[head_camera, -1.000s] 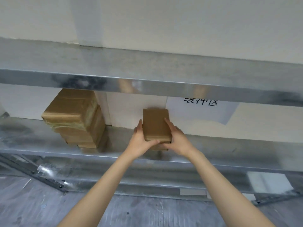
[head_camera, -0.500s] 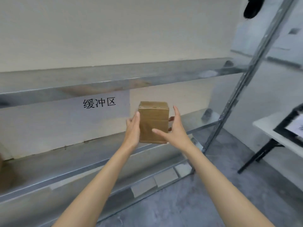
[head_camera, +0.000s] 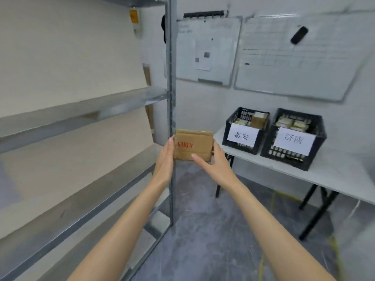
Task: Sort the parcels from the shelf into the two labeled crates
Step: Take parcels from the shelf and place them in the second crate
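A small brown cardboard parcel (head_camera: pixel 192 145) with red print on its front is held in the air between my hands, in front of the shelf's upright post (head_camera: pixel 171 78). My left hand (head_camera: pixel 164 161) presses flat against its left side with straight fingers. My right hand (head_camera: pixel 217 165) grips its right side, thumb across the lower front and fingers behind. Two black crates stand on a white table (head_camera: pixel 334 175) to the right: the left crate (head_camera: pixel 229 120) and the right crate (head_camera: pixel 319 128). Each has a white paper label and holds several parcels.
The metal shelf (head_camera: pixel 81 110) runs along the wall on the left, its visible boards bare. Two whiteboards (head_camera: pixel 294 57) hang behind the table. The table's black legs (head_camera: pixel 316 216) stand on the grey floor, with a yellow line beside them.
The view has swung right from the shelf to the table with the crates. The parcel has come away from the shelf, carried between both hands, and its printed face now shows.
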`<state>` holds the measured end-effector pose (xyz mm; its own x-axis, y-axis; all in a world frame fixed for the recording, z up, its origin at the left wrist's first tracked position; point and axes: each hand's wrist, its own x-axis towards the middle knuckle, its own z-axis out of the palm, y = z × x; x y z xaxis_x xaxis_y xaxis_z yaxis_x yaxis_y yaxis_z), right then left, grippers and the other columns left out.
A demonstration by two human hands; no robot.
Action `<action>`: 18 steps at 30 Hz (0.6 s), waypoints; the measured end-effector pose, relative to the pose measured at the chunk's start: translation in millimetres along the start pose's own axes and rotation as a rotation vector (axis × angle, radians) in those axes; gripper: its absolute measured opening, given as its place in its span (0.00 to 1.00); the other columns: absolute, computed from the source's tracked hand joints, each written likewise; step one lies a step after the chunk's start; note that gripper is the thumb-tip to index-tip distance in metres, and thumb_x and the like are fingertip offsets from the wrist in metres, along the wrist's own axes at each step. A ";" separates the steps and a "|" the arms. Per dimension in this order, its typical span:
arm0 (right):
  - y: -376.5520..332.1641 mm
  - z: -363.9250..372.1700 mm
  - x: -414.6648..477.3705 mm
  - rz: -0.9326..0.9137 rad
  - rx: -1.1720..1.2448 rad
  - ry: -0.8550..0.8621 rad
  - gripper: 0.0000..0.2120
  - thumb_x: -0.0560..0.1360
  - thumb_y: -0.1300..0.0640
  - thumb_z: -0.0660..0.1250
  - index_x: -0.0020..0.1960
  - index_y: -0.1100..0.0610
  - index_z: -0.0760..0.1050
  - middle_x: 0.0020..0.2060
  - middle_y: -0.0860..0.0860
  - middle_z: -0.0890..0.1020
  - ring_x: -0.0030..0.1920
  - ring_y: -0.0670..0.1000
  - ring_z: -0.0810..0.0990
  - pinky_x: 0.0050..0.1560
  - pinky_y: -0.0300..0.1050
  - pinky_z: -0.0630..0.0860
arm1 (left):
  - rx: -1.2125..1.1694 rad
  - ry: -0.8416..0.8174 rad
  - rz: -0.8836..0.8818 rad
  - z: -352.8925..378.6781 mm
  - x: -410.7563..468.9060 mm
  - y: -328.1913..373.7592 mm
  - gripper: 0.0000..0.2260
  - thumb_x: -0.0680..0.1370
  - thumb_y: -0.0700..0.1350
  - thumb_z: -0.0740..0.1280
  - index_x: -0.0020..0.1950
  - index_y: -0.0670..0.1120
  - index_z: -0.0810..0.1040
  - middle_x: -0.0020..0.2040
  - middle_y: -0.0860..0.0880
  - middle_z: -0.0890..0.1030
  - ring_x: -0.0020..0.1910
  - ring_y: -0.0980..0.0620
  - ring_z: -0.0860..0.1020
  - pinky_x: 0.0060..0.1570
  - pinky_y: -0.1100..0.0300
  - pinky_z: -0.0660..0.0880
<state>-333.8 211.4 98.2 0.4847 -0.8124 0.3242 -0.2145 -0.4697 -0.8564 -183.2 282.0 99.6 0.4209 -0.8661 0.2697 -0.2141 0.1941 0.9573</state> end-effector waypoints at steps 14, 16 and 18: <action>99.2 -170.4 65.4 0.136 -0.084 0.329 0.39 0.72 0.46 0.75 0.74 0.48 0.55 0.58 0.34 0.71 0.58 0.31 0.72 0.55 0.26 0.69 | -0.151 -0.336 0.027 194.1 136.7 -7.6 0.18 0.74 0.65 0.58 0.61 0.60 0.67 0.60 0.59 0.76 0.54 0.71 0.74 0.43 0.74 0.70; 114.5 -189.9 85.1 0.150 -0.091 0.362 0.39 0.72 0.47 0.75 0.73 0.50 0.55 0.58 0.37 0.72 0.58 0.34 0.73 0.56 0.30 0.71 | -0.178 -0.367 0.040 218.4 164.2 -13.6 0.19 0.75 0.61 0.64 0.62 0.57 0.66 0.62 0.55 0.75 0.59 0.62 0.74 0.43 0.76 0.71; 128.7 -207.5 105.5 0.158 -0.097 0.393 0.36 0.72 0.49 0.76 0.71 0.49 0.56 0.57 0.36 0.70 0.57 0.34 0.73 0.53 0.29 0.72 | -0.158 -0.404 0.055 240.1 190.9 -21.5 0.22 0.74 0.57 0.69 0.63 0.56 0.65 0.63 0.55 0.74 0.61 0.58 0.74 0.45 0.74 0.72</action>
<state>-486.2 -6.4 105.6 0.0836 -0.9381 0.3362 -0.3480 -0.3436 -0.8723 -309.8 1.9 105.6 0.0276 -0.9572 0.2882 -0.0755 0.2855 0.9554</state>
